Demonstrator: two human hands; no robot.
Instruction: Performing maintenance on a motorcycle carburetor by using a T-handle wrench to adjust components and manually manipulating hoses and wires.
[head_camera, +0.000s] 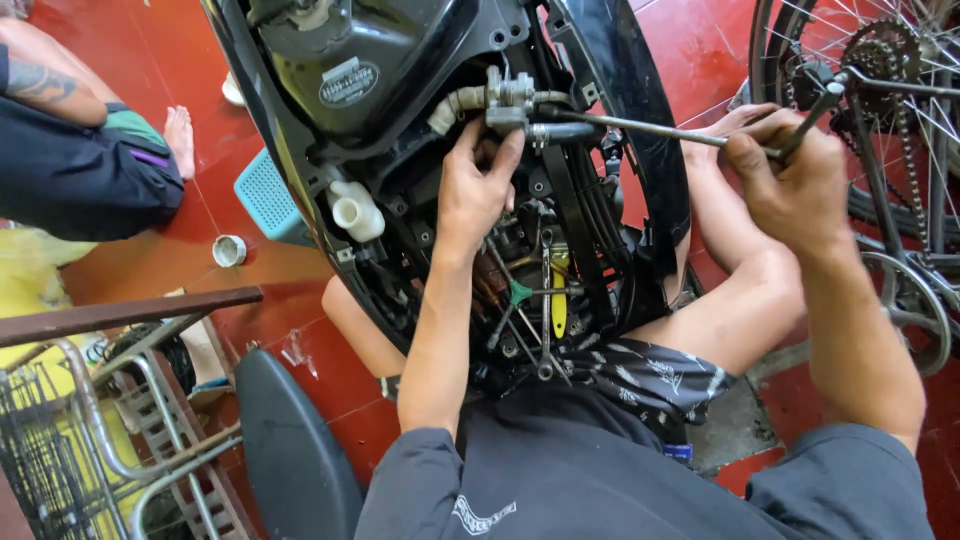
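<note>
With the left hand (478, 185) pinching the metal fitting (508, 100) up in the far scooter underside (400, 60), the right hand (790, 165) grips the long wrench (650, 128) and should keep it square, turning steadily.

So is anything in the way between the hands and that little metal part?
Nothing visible. The left hand already touches the small metal part from below. The right hand grips the long tool, whose tip reaches the part with no obstacle along it.

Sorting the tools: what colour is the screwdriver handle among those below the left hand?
Yellow handle, head view.
</note>
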